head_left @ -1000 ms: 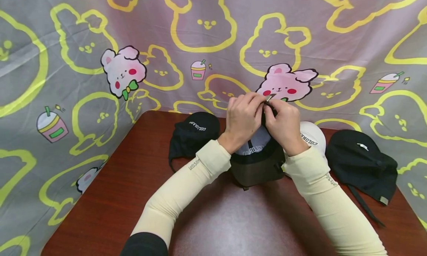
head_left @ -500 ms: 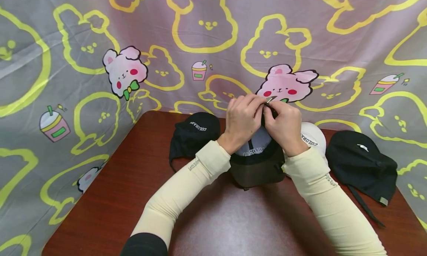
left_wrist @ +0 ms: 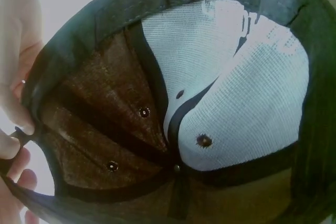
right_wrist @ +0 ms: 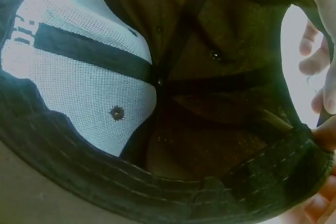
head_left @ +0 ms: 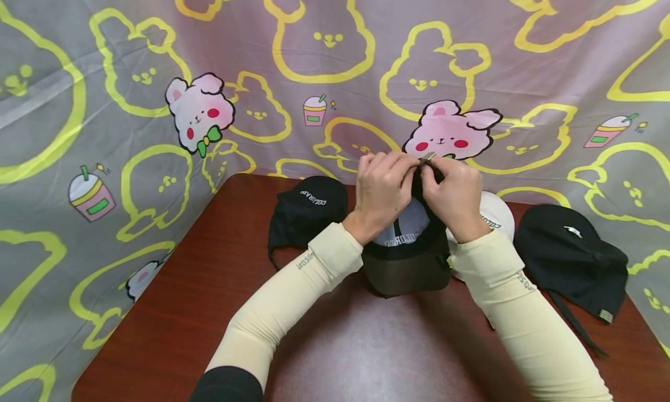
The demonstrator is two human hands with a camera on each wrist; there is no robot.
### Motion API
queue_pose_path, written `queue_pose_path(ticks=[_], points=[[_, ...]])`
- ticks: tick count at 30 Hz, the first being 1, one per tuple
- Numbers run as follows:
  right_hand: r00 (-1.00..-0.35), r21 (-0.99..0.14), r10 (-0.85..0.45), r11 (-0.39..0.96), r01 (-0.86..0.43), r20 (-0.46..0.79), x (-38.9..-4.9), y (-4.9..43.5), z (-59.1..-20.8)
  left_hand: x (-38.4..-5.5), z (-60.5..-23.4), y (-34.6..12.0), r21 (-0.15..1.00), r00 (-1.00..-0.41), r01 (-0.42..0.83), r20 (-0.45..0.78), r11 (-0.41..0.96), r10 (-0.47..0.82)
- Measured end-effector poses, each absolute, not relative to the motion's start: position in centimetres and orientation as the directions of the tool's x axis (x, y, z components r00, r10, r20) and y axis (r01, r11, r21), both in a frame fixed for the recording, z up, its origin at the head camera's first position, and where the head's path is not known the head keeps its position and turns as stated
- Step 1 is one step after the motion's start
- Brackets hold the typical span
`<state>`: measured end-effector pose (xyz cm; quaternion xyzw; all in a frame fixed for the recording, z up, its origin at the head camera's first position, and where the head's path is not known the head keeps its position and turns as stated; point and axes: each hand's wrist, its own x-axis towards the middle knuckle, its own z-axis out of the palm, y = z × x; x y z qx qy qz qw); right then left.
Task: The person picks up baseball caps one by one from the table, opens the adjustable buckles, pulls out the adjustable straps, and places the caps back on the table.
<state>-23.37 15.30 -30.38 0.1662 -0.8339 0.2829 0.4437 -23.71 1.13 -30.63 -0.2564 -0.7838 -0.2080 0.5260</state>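
Both hands are raised at the back of an upturned dark brown cap (head_left: 408, 274), its hollow and brim toward me in the head view. My left hand (head_left: 379, 184) and right hand (head_left: 454, 195) pinch its back strap (head_left: 430, 164) between thumb and fingers, close together. A small light, metal-looking tip (head_left: 428, 156) sticks up between them. The left wrist view looks into the cap's brown lining (left_wrist: 100, 93) and pale mesh front panels (left_wrist: 247, 93). In the right wrist view, fingers (right_wrist: 315, 64) show through the cap's back opening. Fingers hide much of the strap.
On the brown table (head_left: 183, 309), a black cap with a flap (head_left: 314, 207) lies left of the held cap. A white cap (head_left: 494, 213) sits partly behind my right wrist. A black cap (head_left: 570, 256) with a trailing strap lies at right. A patterned curtain (head_left: 345, 59) stands behind.
My right hand has shifted slightly right, so the gap between the hands has widened a little. More of the light tip shows. The whole head view has drifted slightly.
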Motion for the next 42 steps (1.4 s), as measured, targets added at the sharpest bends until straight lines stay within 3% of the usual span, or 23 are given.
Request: queue_pose_path(ticks=[5,13,21,32,42], points=[[-0.549,-0.325,-0.021,0.787,-0.524,0.835,-23.4,15.4,-30.6,-23.5,-30.6,1.4,0.094,-0.367,0.610,0.913,0.787,0.176],[-0.560,-0.301,-0.039,0.811,-0.502,0.828,-23.0,15.5,-30.4,-22.1,-29.4,2.0,0.168,-0.512,0.537,0.844,0.827,0.161],[-0.553,-0.287,-0.062,0.805,-0.520,0.831,-22.8,15.7,-30.4,-22.2,-29.2,2.3,0.157,-0.537,0.514,0.826,0.843,0.173],[-0.570,-0.297,-0.076,0.793,-0.533,0.818,-22.6,15.4,-30.8,-22.8,-29.9,2.1,0.147,-0.506,0.530,0.845,0.835,0.173],[-0.563,-0.303,-0.072,0.783,-0.544,0.824,-22.9,15.1,-31.1,-22.7,-30.1,1.5,0.260,-0.578,0.616,0.790,0.743,0.203]])
